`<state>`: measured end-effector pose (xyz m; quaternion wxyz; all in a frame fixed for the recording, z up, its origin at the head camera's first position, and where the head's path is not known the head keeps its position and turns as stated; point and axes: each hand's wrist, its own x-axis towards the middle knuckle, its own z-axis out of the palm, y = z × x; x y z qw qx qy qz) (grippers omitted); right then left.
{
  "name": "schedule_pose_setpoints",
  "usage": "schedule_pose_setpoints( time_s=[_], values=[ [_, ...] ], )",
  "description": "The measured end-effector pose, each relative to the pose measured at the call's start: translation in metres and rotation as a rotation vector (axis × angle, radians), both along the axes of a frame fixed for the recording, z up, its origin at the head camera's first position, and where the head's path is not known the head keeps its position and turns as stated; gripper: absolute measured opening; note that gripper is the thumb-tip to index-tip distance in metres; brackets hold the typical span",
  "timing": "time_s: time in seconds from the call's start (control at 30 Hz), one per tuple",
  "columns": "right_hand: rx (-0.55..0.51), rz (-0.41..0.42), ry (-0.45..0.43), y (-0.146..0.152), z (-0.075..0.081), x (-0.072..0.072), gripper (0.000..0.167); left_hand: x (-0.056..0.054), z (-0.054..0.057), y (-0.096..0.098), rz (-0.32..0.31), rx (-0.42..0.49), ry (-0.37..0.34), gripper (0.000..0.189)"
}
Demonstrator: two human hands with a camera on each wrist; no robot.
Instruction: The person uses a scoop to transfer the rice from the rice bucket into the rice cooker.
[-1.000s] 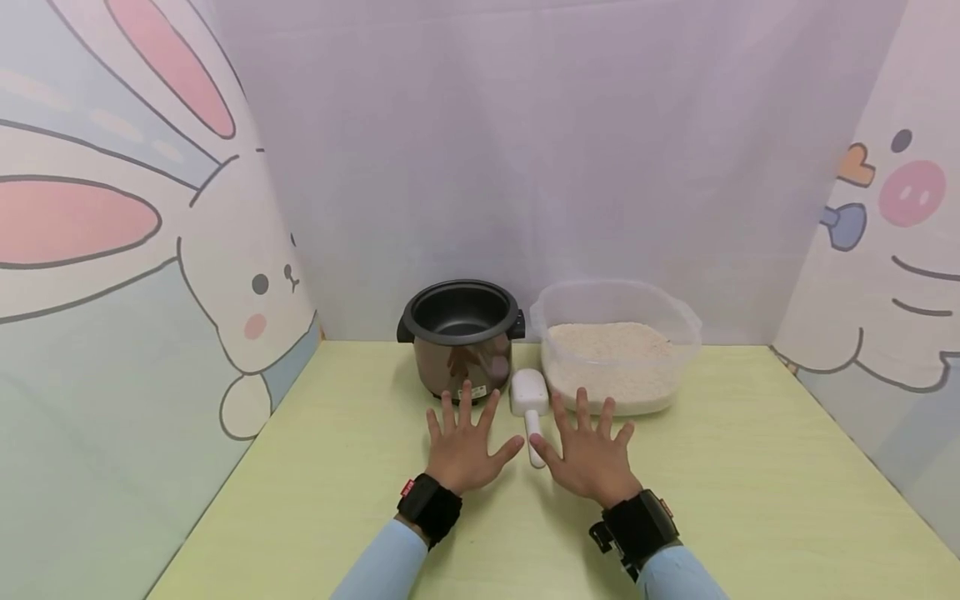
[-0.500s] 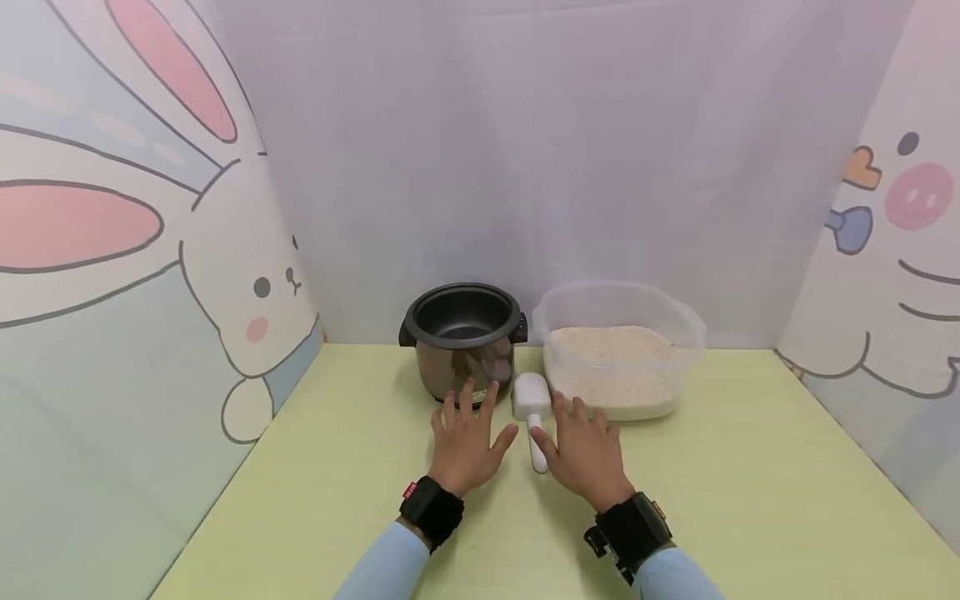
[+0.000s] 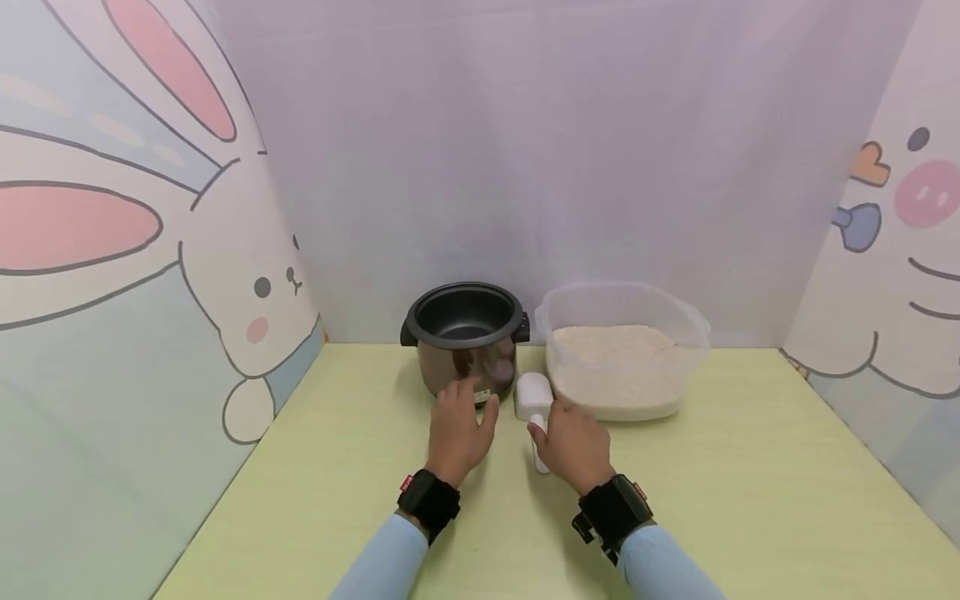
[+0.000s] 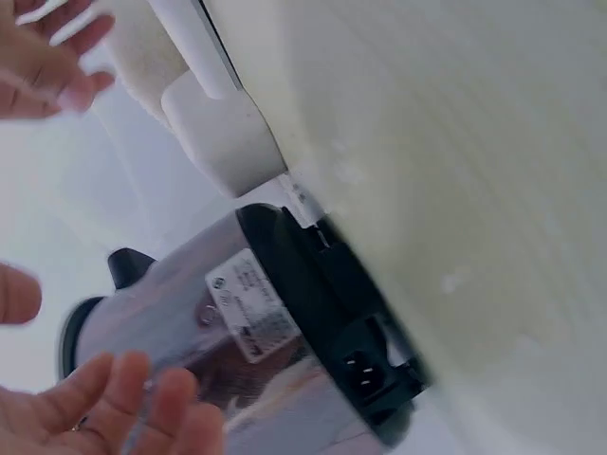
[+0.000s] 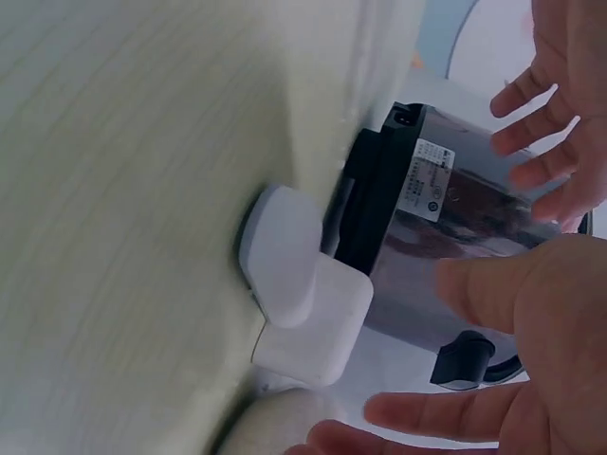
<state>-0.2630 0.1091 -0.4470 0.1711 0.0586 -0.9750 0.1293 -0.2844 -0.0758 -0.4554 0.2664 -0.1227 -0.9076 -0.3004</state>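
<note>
A white scoop [image 3: 533, 392] lies on the table, its handle pointing toward me. My right hand [image 3: 579, 446] hovers over the handle, thumb beside it; the right wrist view shows space between the fingers [image 5: 427, 417] and the scoop handle [image 5: 282, 256]. My left hand [image 3: 457, 433] is held in front of the rice cooker [image 3: 442, 358], fingers loosely bent and thumb apart, holding nothing. The cooker has no lid, a dark inner pot and a shiny body with a label [image 4: 251, 303]. Right of it stands a clear plastic container [image 3: 600, 304] of rice [image 3: 615, 342].
The pale green table [image 3: 330, 500] runs back to a plain lilac curtain [image 3: 525, 167]. Cartoon-printed panels stand along the left [image 3: 150, 333] and right [image 3: 885, 317] sides. Each wrist wears a black strap, such as the left one [image 3: 429, 504].
The spread fingers of both hands have drawn together and bent. My right hand has moved left, closer to the scoop handle. The cooker, scoop and container stay in place.
</note>
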Motion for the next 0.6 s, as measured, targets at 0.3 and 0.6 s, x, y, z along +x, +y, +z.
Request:
schedule_pose_setpoints(
  time_s=[0.3, 0.6],
  values=[
    [-0.041, -0.021, -0.152, -0.003, -0.001, -0.004, 0.048, -0.02, -0.001, -0.02, 0.07, 0.436, -0.099, 0.03],
    [0.046, -0.011, -0.299, -0.014, 0.002, -0.008, 0.052, -0.046, -0.005, -0.049, 0.146, 0.656, -0.255, 0.046]
  ],
)
